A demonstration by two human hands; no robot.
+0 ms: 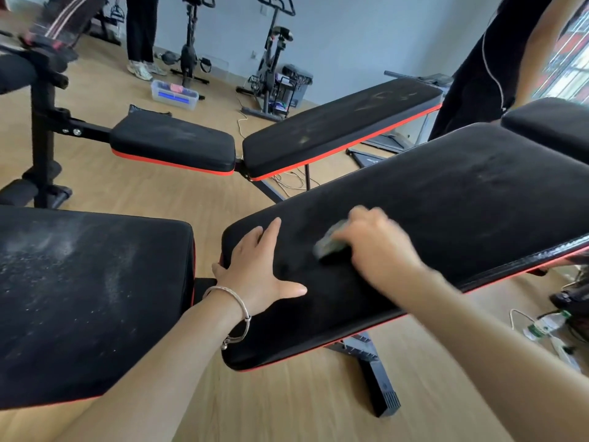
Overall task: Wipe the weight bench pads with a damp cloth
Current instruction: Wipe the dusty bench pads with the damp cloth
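A long black back pad (446, 199) with red trim slopes up to the right in front of me. My right hand (379, 244) presses a small grey-green cloth (330, 242) onto its lower part; hand and cloth are motion-blurred. My left hand (258, 266), with a bracelet on the wrist, lies flat with spread fingers on the pad's lower left end. The black seat pad (89, 298) at the left is speckled with pale dust.
A second bench with a dusty seat pad (173, 145) and back pad (338, 122) stands behind. A person in black (487, 68) stands at the right, another (141, 30) at the back. Exercise bikes (274, 59), a plastic box (174, 94) and floor cables (287, 180) lie beyond.
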